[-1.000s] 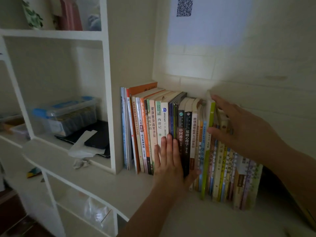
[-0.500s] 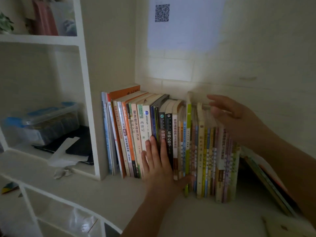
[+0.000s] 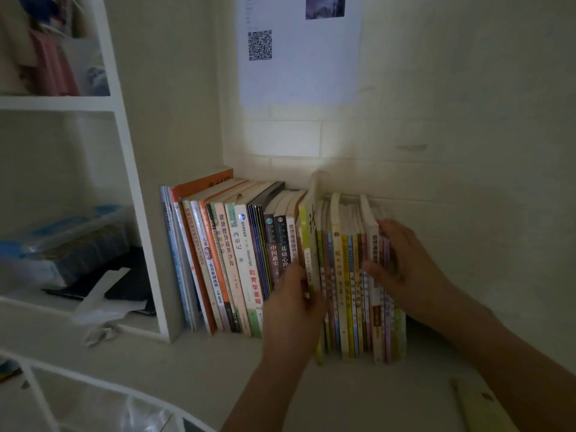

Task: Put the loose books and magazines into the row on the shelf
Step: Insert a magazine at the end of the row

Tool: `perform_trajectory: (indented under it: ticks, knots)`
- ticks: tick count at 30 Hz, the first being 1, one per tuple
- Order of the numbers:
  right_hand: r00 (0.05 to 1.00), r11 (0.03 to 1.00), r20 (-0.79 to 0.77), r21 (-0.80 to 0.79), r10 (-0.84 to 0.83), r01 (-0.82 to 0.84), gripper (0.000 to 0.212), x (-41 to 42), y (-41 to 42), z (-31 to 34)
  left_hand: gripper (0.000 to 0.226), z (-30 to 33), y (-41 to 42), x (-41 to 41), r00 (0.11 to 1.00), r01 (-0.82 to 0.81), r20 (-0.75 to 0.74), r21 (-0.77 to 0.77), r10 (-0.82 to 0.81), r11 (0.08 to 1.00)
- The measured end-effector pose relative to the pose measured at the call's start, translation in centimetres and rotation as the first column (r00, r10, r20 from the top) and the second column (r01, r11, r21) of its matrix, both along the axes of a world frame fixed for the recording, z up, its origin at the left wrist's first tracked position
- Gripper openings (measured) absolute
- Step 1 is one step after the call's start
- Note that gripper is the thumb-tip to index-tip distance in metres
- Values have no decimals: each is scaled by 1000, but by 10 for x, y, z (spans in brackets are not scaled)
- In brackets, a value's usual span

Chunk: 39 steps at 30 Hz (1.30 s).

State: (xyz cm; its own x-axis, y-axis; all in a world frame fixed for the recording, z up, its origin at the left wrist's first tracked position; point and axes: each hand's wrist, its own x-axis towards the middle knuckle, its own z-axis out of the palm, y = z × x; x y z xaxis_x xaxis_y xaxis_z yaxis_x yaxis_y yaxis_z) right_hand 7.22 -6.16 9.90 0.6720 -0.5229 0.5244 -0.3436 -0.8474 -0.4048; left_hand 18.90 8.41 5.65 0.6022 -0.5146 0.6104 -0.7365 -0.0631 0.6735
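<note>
Already the row of books (image 3: 280, 260) stood upright on the shelf (image 3: 202, 363), the left hand (image 3: 293, 310) curled around a yellow-green spine (image 3: 304, 244) mid-row, the right hand (image 3: 402, 263) spread flat against the thin books (image 3: 352, 275) at the row's right end. Were the right hand lifted, those slim volumes, with nothing bracing them, would likely topple rightward. Another loose book (image 3: 480, 403) lay near the lower right edge, not yet shelved.

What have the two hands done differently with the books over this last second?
The left hand has gone from lying flat against the dark spines to gripping the tall yellow-green book, which sticks out from the row. The right hand has dropped from the book tops to press on the right end of the thin books, which now stand straighter. The leaning left-hand books look unchanged.
</note>
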Motion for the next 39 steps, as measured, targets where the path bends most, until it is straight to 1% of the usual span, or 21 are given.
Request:
perform_trajectory:
  ticks: [4,7,8,9,11,12,13,14,15,17,19,21,23,25,27,29,31,32,34,37,39]
  knots:
    - [1000,1000,10,13,18,-18,84,0,0,1,28,-11,35,-25,980,79,-170,-167,-107,983]
    - [998,999,56,25,-24,22,79,2,11,-1,35,-15,41,-28,959,73,-257,-182,-119,981]
    - [992,997,105,-35,-71,76,73,2,19,-2,41,-16,39,-27,957,93,-261,-145,-129,985]
    - [979,978,173,-157,-111,139,67,0,27,-3,46,-17,36,-27,959,132,-242,-91,-151,987]
    - [964,858,261,-481,-59,183,47,-1,48,-4,46,-23,31,-27,959,196,-216,44,-182,980]
    - [975,802,221,-583,5,128,36,-2,59,-7,42,-24,29,-27,960,196,-223,102,-170,975]
    - [989,779,138,-626,55,43,32,-2,65,-13,39,-24,29,-27,960,179,-240,144,-141,973]
    - [997,777,41,-629,64,-24,34,-2,70,-19,40,-22,30,-29,961,157,-253,167,-112,973]
    - [997,798,-63,-598,47,-75,45,-2,73,-25,44,-20,32,-30,963,137,-255,177,-89,975]
    - [975,826,-222,-553,-21,-108,70,2,74,-41,64,-14,41,-36,975,99,-214,191,-57,977]
    - [964,821,-257,-564,-72,-89,80,6,74,-49,83,-12,54,-42,983,69,-181,210,-30,975]
    - [968,832,-233,-552,-93,-53,84,10,74,-51,89,-13,68,-43,976,35,-217,212,12,977]
    - [959,859,-263,-510,-108,-43,90,13,77,-52,85,-17,82,-38,952,11,-302,182,46,983]
    - [940,903,-326,-426,-98,-53,93,17,86,-47,70,-19,99,-30,943,50,-333,157,5,986]
    - [956,949,-291,-307,-24,-70,71,20,92,-42,52,-20,116,-16,942,110,-330,135,-59,985]
    - [981,994,-183,-76,66,-81,51,21,94,-32,48,-21,134,8,936,108,-341,54,-84,993]
    - [989,983,-69,144,128,-117,45,27,94,-25,40,-17,150,30,925,88,-370,-19,-89,996]
    - [987,959,-61,252,148,-128,49,30,94,-23,36,-14,157,41,916,94,-386,-48,-105,994]
    - [986,931,-73,347,148,-114,62,38,95,-23,31,-10,167,59,886,112,-438,-115,-151,987]
    - [986,924,-41,357,159,-134,73,42,100,-26,22,-9,179,77,840,130,-502,-185,-207,974]
    - [974,911,-23,360,224,-200,78,46,106,-30,24,-11,186,78,818,146,-525,-203,-234,968]
